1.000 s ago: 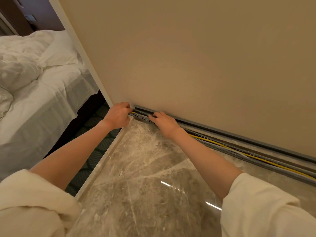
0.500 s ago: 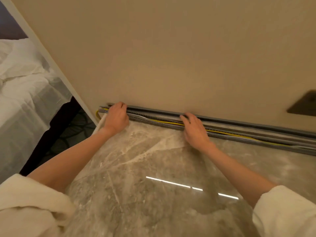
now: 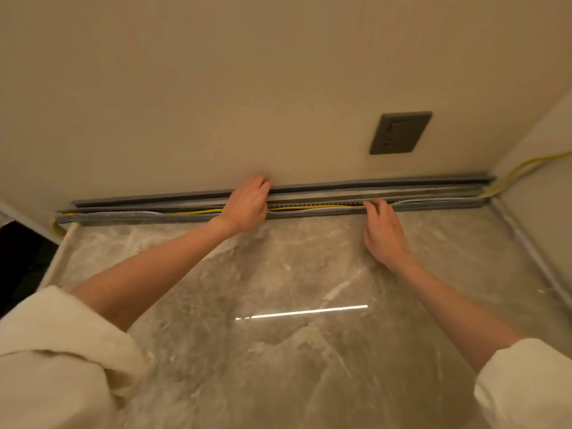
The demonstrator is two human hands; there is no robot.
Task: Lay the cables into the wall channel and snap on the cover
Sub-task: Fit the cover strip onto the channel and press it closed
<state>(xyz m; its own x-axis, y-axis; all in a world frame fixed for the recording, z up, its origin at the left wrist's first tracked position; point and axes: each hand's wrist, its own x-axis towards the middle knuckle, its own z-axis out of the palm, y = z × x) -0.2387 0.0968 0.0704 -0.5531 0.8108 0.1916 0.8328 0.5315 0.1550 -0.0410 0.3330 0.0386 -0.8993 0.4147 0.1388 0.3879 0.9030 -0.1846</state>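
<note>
A grey slotted channel [image 3: 130,217] runs along the foot of the wall. A yellow cable [image 3: 312,207] and a pale cable [image 3: 433,200] lie inside it. Behind it, a plain grey strip [image 3: 154,198] lies against the wall. My left hand [image 3: 247,205] lies across the middle of the channel, fingers curled over toward the wall, hiding what is under the palm. My right hand [image 3: 382,230] is further right, its spread fingertips resting on the cables at the channel's front edge.
A dark socket plate [image 3: 400,133] sits on the wall above the channel's right part. A side wall [image 3: 541,193] closes the right corner, where the yellow cable climbs away. Glossy marble floor [image 3: 278,289] lies under my arms. A dark gap [image 3: 18,261] opens at left.
Both hands have slid right along the channel, the left from its left end to the middle. The view swung right: the bed is gone, the socket and right corner appear.
</note>
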